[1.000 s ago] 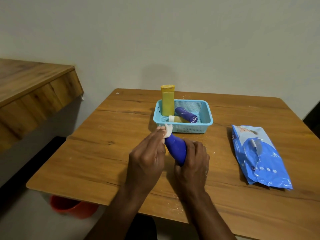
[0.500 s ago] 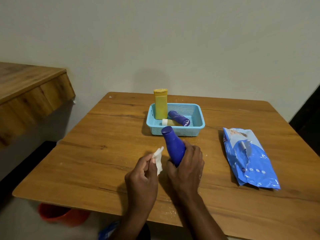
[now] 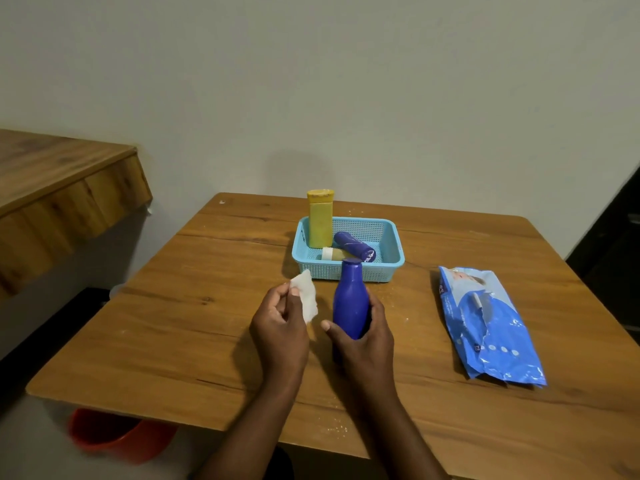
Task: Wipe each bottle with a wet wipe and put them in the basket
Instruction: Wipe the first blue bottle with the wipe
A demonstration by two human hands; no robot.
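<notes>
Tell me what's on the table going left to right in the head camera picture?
Wet wipe pinched in the left hand → blue bottle held upright by the right hand → wipes packet lying flat.

— What's in the hands?
— The right hand [image 3: 369,336] grips an upright blue bottle [image 3: 350,301]; the left hand [image 3: 280,326] pinches a white wet wipe [image 3: 306,298] just beside it.
— And the basket [image 3: 394,258]?
— A yellow bottle [image 3: 320,220] stands inside; a purple bottle [image 3: 354,245] lies there.
</notes>
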